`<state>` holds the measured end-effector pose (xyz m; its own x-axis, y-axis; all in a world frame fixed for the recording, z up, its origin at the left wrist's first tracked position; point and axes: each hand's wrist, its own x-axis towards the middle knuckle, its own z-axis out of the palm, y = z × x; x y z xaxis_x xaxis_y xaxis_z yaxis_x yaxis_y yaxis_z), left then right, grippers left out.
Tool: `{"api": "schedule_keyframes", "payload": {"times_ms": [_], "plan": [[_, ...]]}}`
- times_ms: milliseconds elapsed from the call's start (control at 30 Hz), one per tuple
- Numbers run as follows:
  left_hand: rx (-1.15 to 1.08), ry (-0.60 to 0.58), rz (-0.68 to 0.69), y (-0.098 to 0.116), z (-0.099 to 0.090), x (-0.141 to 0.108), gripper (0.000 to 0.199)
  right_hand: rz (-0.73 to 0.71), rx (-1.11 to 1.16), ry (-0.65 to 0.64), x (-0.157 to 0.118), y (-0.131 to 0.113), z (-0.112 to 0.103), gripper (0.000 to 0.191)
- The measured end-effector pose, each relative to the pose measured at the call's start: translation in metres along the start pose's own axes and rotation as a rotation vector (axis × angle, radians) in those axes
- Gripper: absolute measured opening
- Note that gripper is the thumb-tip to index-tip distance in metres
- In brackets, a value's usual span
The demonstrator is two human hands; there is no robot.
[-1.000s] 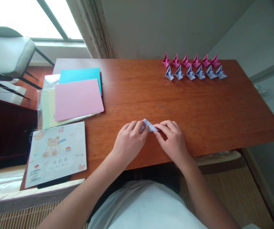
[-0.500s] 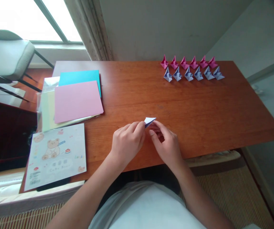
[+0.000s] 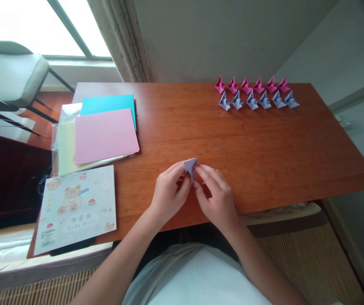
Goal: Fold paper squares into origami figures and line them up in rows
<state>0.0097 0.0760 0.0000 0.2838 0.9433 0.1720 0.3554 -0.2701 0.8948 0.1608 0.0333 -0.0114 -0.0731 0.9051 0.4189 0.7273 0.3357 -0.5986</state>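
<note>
A small folded piece of pale purple paper (image 3: 190, 165) is held up over the near middle of the table. My left hand (image 3: 171, 186) pinches it from the left, between thumb and fingers. From the other side, my right hand (image 3: 215, 192) has its curled fingertips on the paper's right edge, the thumb close below. Part of the paper is hidden behind the fingers. At the far right stand a row of pale purple folded paper figures (image 3: 252, 101) and, behind it, a row of pink ones (image 3: 246, 86).
Pink paper sheets (image 3: 106, 135) lie at the left over teal paper (image 3: 108, 103) and a clear sleeve. In front of them is a white bear-printed pad (image 3: 77, 207). The wooden table (image 3: 175, 123) meets the wall at the back. A chair (image 3: 13, 76) stands by the window.
The folded paper has been turned, so a purple triangular face now shows instead of its white side. My left hand has rotated with it, and the right fingers have come onto its edge.
</note>
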Motion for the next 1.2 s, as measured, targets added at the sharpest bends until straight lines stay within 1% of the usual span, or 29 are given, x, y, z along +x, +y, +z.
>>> {"api": "schedule_keyframes", "payload": {"times_ms": [67, 200, 267, 533, 700, 867, 967, 1033, 1100, 1200], "plan": [[-0.028, 0.006, -0.020, -0.003, 0.001, -0.001, 0.034, -0.021, -0.011, -0.012, 0.000, 0.000, 0.000, 0.041], [-0.023, 0.001, -0.042, -0.007, 0.003, -0.002, 0.051, -0.055, 0.004, -0.039, 0.001, -0.002, -0.001, 0.044], [-0.010, 0.002, -0.039, -0.007, 0.002, -0.002, 0.053, -0.064, 0.008, -0.041, 0.000, -0.003, -0.001, 0.045], [0.031, 0.036, -0.051, -0.005, 0.003, -0.004, 0.051, -0.029, -0.048, 0.002, 0.001, -0.005, 0.007, 0.044], [0.090, 0.065, -0.066, -0.003, 0.004, -0.006, 0.052, 0.007, -0.067, 0.066, 0.001, -0.009, 0.008, 0.046], [0.139, 0.069, -0.020, -0.002, 0.005, -0.007, 0.046, 0.070, -0.134, 0.089, 0.005, -0.010, 0.011, 0.038], [0.111, 0.033, -0.001, -0.001, 0.004, -0.008, 0.045, 0.087, -0.161, 0.093, 0.009, -0.008, 0.012, 0.030], [0.073, -0.001, -0.019, 0.000, 0.004, -0.009, 0.045, 0.083, -0.179, 0.094, 0.013, -0.006, 0.011, 0.024], [-0.015, -0.039, -0.070, 0.001, 0.003, -0.009, 0.046, 0.076, -0.186, 0.092, 0.016, -0.003, 0.010, 0.020], [-0.229, -0.091, -0.169, 0.002, 0.002, -0.008, 0.050, 0.069, -0.173, 0.085, 0.018, -0.001, 0.008, 0.019]]}}
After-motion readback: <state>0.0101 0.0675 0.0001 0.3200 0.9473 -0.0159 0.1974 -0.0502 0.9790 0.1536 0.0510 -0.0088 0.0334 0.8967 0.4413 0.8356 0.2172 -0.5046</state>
